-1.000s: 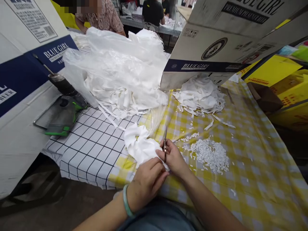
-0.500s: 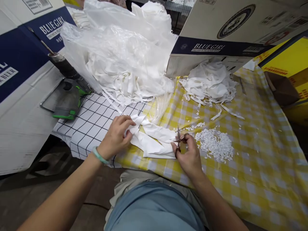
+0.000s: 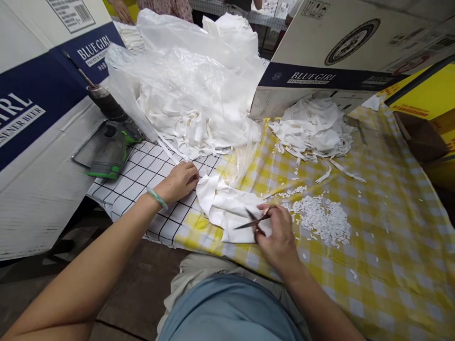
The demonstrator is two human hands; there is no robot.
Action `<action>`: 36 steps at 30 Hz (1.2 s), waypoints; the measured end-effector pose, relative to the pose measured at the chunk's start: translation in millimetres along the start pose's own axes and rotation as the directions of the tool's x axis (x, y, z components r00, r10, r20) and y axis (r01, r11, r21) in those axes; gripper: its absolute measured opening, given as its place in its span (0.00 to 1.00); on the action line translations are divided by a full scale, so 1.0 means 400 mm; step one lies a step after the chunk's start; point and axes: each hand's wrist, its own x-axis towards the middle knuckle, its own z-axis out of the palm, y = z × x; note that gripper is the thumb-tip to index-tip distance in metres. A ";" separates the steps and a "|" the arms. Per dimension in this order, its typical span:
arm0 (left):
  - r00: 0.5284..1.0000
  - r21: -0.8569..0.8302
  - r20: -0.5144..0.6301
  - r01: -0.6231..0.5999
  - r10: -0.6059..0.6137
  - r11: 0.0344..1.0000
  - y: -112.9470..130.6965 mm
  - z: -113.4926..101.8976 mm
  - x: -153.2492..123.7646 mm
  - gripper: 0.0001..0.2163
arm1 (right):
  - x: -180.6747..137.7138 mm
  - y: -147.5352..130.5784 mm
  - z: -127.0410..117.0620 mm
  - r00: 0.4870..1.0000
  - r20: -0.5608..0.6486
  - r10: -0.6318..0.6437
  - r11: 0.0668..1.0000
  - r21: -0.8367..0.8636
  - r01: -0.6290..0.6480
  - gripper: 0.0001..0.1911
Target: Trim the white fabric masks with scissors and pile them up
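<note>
My right hand (image 3: 279, 237) is closed round a small pair of scissors (image 3: 253, 220), whose blades point left over a bundle of white fabric strips (image 3: 227, 208) lying on the yellow checked tablecloth (image 3: 373, 255). My left hand (image 3: 179, 180), with a green bangle at the wrist, has its fingers curled and pinches the left end of that bundle on the black-and-white grid cloth (image 3: 142, 175). A heap of tiny white cut pieces (image 3: 322, 219) lies just right of my right hand.
A clear plastic bag full of white strips (image 3: 188, 90) fills the back middle. More strips (image 3: 313, 130) spill under a tilted Blue Girl carton (image 3: 330, 76). A green-trimmed power drill (image 3: 108, 142) lies at left beside another carton (image 3: 35, 109). Another person's hand (image 3: 121, 9) shows at the far edge.
My left hand moved from the near edge out left to the bundle's far end and stretched the strips out. My right hand turned the scissors from pointing away to pointing left.
</note>
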 end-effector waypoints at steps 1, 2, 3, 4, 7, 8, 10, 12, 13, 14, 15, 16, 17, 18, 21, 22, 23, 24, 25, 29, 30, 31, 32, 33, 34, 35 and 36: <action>1.000 -0.027 0.004 0.011 -0.011 1.000 0.012 -0.005 -0.005 0.04 | 0.004 -0.020 0.019 0.997 0.051 -0.054 0.998 0.043 0.052 0.16; 1.000 -0.057 0.008 0.024 -0.023 0.998 0.027 -0.012 -0.010 0.04 | 0.009 -0.042 0.042 0.989 0.111 -0.101 0.992 0.093 0.091 0.17; 0.999 -0.083 0.014 0.035 -0.034 0.996 0.043 -0.022 -0.017 0.05 | 0.016 -0.063 0.068 0.978 0.160 -0.132 0.985 0.133 0.111 0.16; 0.998 -0.124 0.023 0.055 -0.052 0.991 0.059 -0.035 -0.025 0.06 | 0.024 -0.081 0.093 0.972 0.193 -0.132 0.982 0.156 0.102 0.14; 0.985 -0.383 0.049 0.171 -0.165 0.908 0.101 -0.095 -0.056 0.07 | 0.053 -0.111 0.121 0.976 0.219 0.017 0.961 0.267 -0.076 0.10; 0.976 -0.483 0.036 0.206 -0.216 0.851 0.112 -0.120 -0.067 0.07 | 0.065 -0.112 0.109 0.973 0.213 0.092 0.923 0.349 -0.164 0.09; 0.945 -0.640 -0.050 0.218 -0.323 0.737 0.127 -0.174 -0.085 0.06 | 0.088 -0.105 0.060 0.953 0.196 0.232 0.780 0.548 -0.303 0.08; 0.896 -0.691 -0.218 0.139 -0.388 0.709 0.135 -0.224 -0.095 0.05 | 0.111 -0.084 -0.001 0.925 0.162 0.343 0.629 0.692 -0.354 0.10; 0.855 -0.685 -0.324 0.083 -0.405 0.724 0.136 -0.246 -0.097 0.06 | 0.121 -0.069 -0.028 0.911 0.136 0.390 0.584 0.728 -0.359 0.12; 0.803 -0.655 -0.431 0.036 -0.412 0.754 0.133 -0.265 -0.097 0.05 | 0.129 -0.051 -0.048 0.897 0.103 0.430 0.564 0.745 -0.356 0.13; 0.740 -0.598 -0.534 0.012 -0.409 0.802 0.126 -0.279 -0.095 0.04 | 0.133 -0.029 -0.060 0.882 0.069 0.467 0.564 0.745 -0.357 0.14; 0.677 -0.503 -0.622 0.039 -0.393 0.863 0.115 -0.288 -0.092 0.03 | 0.134 -0.005 -0.065 0.867 0.041 0.497 0.578 0.730 -0.366 0.15; 0.630 -0.390 -0.684 0.112 -0.369 0.914 0.099 -0.290 -0.090 0.03 | 0.132 0.020 -0.063 0.855 0.025 0.518 0.604 0.697 -0.387 0.15; 0.609 -0.280 -0.712 0.213 -0.351 0.936 0.079 -0.285 -0.088 0.05 | 0.126 0.045 -0.056 0.846 0.027 0.532 0.632 0.652 -0.418 0.16; 0.732 0.070 -0.630 0.386 -0.260 0.920 0.018 -0.225 -0.092 0.07 | 0.090 0.096 -0.028 0.831 0.057 0.554 0.708 0.494 -0.506 0.16; 0.804 0.154 -0.555 0.350 -0.212 0.924 0.003 -0.193 -0.097 0.08 | 0.076 0.102 -0.022 0.838 0.037 0.544 0.750 0.426 -0.506 0.15; 0.867 0.212 -0.472 0.285 -0.157 0.935 -0.007 -0.158 -0.104 0.09 | 0.063 0.102 -0.019 0.854 0.000 0.520 0.798 0.358 -0.485 0.15; 0.917 0.258 -0.387 0.212 -0.101 0.943 -0.011 -0.121 -0.111 0.12 | 0.052 0.096 -0.018 0.877 -0.041 0.479 0.844 0.294 -0.448 0.14; 0.954 0.277 -0.297 0.138 -0.052 0.951 -0.011 -0.087 -0.118 0.15 | 0.044 0.086 -0.020 0.901 -0.077 0.428 0.886 0.234 -0.400 0.13; 0.999 0.152 -0.040 -0.026 0.032 0.988 0.009 0.003 -0.121 0.14 | 0.045 0.016 -0.011 0.968 -0.078 0.240 0.954 0.205 -0.220 0.12; 0.999 0.098 -0.016 -0.032 0.033 0.995 0.015 0.010 -0.114 0.11 | 0.051 -0.006 0.002 0.980 -0.035 0.197 0.957 0.222 -0.184 0.12; 1.000 0.049 -0.008 -0.027 0.027 0.998 0.020 0.012 -0.106 0.07 | 0.058 -0.028 0.019 0.988 0.022 0.151 0.957 0.248 -0.152 0.12; 1.000 0.008 -0.010 -0.018 0.018 1.000 0.025 0.009 -0.099 0.03 | 0.066 -0.051 0.042 0.991 0.083 0.102 0.951 0.284 -0.122 0.13; 1.000 -0.023 -0.007 -0.011 0.011 1.000 0.030 0.003 -0.093 0.02 | 0.074 -0.072 0.067 0.989 0.136 0.052 0.942 0.321 -0.093 0.14; 1.000 -0.047 -0.003 -0.004 0.004 0.999 0.037 -0.005 -0.089 0.03 | 0.082 -0.090 0.094 0.985 0.173 0.002 0.933 0.353 -0.064 0.15; 1.000 -0.068 0.001 0.009 -0.009 0.998 0.045 -0.014 -0.089 0.03 | 0.091 -0.105 0.121 0.980 0.197 -0.041 0.927 0.372 -0.036 0.15; 1.000 -0.092 0.003 0.030 -0.030 0.995 0.054 -0.023 -0.093 0.04 | 0.100 -0.115 0.144 0.975 0.214 -0.066 0.926 0.377 -0.021 0.14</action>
